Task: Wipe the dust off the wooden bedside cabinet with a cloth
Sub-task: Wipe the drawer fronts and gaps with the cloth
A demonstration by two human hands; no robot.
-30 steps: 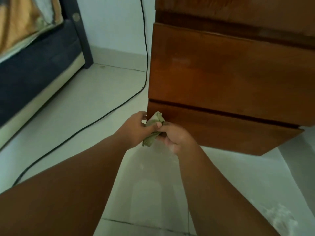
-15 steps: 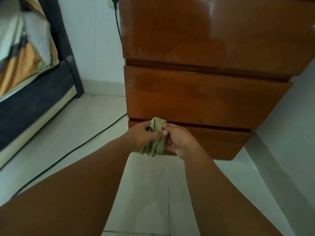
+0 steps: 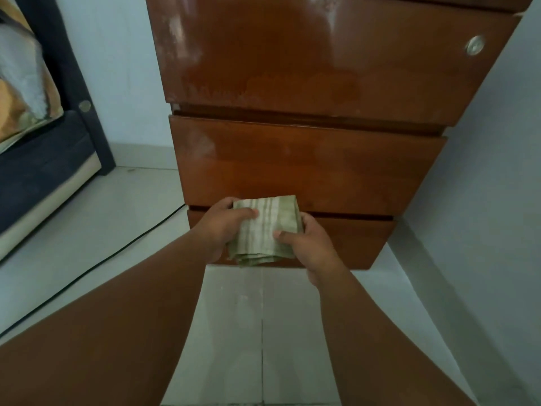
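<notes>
Bed (image 3: 35, 159): fills the far left edge of the frame, with a dark frame, a pale lower band and rumpled orange and white bedding at the upper left.
Cable (image 3: 96, 263): a thin black line that crosses the pale tiled floor (image 3: 231, 332) from the lower left up toward the cabinet's bottom left corner.
Left hand (image 3: 222, 230): at centre frame, closed on the left edge of the cloth, thumb lying across its face.
Cloth (image 3: 266, 230): a folded, pale green striped pad held between both hands, in front of the gap between the middle and bottom drawers.
Right hand (image 3: 310, 244): just right of centre, gripping the cloth's right edge, thumb on top.
Cabinet (image 3: 307, 159): glossy brown wood with three drawer fronts, filling the upper centre; whitish dusty smears show on the top drawer and the middle drawer's upper left.
Lock (image 3: 474, 45): a small round metal fitting at the top drawer's upper right.
Wall (image 3: 497, 186): pale, along the right side.
</notes>
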